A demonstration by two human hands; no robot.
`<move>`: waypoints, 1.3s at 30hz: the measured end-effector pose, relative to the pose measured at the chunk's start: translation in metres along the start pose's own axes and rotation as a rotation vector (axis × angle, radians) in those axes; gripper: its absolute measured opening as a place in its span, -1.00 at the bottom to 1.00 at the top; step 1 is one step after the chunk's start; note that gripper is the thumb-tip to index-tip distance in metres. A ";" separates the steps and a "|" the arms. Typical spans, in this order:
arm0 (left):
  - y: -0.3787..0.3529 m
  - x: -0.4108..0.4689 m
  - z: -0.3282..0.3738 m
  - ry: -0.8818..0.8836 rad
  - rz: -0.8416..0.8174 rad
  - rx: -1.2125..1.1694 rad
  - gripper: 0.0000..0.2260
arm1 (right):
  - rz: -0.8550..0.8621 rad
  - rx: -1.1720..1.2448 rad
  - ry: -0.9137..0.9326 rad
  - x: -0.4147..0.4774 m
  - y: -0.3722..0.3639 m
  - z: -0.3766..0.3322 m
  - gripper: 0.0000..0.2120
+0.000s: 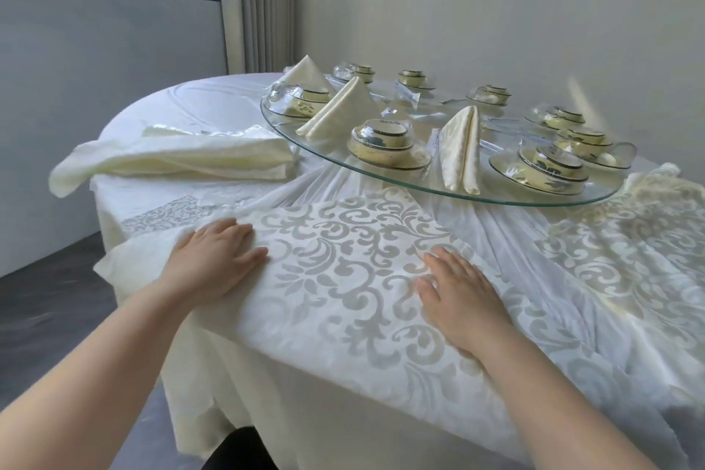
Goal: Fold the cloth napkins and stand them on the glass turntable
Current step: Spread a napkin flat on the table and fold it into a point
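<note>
Napkin (343, 252) lies soft and limp under the left hand (213, 259) and right hand (457, 298), fingers straight and pressed flat; it looks best pinched at the corners.

I have only the head view: it looks forward and down, close over the near edge of the table (229, 95), toward the glass turntable (507, 200).

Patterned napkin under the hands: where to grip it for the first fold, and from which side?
Pinch the napkin at its left corner, coming from the near left. The cloth lies spread flat, so its middle offers no lip. That corner juts past the table edge, probably leaving room for a thumb beneath. The left hand rests flat beside it.
</note>
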State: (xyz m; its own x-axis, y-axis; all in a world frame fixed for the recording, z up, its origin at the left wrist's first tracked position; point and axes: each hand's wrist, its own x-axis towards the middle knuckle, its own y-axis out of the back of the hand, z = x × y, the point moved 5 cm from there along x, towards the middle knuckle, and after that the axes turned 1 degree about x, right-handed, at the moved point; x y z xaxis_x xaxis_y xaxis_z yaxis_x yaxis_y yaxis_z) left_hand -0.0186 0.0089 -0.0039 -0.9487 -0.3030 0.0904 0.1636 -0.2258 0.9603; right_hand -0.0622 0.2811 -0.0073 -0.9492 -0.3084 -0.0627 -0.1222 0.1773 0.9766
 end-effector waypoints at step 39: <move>0.023 0.071 -0.013 0.099 0.027 0.089 -0.83 | -0.098 0.260 -0.419 0.043 0.043 0.074 -0.78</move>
State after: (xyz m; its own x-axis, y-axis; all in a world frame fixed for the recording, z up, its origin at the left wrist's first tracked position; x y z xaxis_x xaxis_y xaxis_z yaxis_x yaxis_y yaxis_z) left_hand -0.0786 -0.0294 0.0208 -0.9122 -0.3990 0.0938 0.1595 -0.1349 0.9779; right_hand -0.1294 0.3449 0.0166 -0.9582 0.0569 -0.2805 -0.2339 0.4094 0.8819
